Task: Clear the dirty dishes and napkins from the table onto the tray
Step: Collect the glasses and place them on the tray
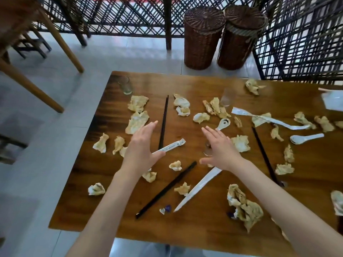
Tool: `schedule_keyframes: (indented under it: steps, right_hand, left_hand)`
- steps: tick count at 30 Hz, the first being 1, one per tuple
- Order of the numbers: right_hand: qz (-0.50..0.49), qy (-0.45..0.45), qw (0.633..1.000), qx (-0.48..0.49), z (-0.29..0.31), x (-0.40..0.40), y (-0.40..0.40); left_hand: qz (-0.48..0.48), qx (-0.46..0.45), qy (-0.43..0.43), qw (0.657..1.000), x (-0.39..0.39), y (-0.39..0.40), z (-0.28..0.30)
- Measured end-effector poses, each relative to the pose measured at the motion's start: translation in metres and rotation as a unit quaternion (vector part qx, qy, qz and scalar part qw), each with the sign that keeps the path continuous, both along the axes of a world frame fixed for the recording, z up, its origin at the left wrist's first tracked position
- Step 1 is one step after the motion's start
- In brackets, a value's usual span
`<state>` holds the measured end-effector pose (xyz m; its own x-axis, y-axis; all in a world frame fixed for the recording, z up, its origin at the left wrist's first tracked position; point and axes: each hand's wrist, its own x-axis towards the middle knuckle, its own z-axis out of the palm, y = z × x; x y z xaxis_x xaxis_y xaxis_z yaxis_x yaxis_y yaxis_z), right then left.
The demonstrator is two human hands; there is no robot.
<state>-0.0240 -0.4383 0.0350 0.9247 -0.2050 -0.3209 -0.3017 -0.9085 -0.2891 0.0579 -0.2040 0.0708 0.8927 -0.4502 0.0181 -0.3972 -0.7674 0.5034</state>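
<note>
Seen from the head camera, the left hand (143, 145) and right hand (221, 147) are being held out above a wooden table (194, 225), fingers straight and spread, nothing gripped. The table is being shown on pale floor tiles, with two wicker baskets (202, 38) beside a black lattice screen (130, 13). Crumpled, stained napkins (137, 121) are being seen scattered across it among black chopsticks (164, 120), white spoons (306, 138) and a glass (125, 85).
</note>
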Motion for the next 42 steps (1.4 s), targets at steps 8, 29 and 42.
schedule_keyframes:
  steps: [8,29,42]
  right_hand:
    - [-0.011,0.013,1.000,-0.015,-0.028,0.018,-0.025]
    - [-0.023,-0.063,0.997,0.042,-0.018,0.063,-0.015]
    - [-0.052,-0.135,0.989,0.030,-0.008,0.187,0.063]
  left_hand:
    - [-0.014,-0.005,0.004,1.000,0.015,-0.022,-0.033]
    - [0.028,-0.028,0.017,0.999,0.065,-0.020,-0.066]
    - [0.026,-0.010,-0.030,0.999,0.213,0.034,-0.067]
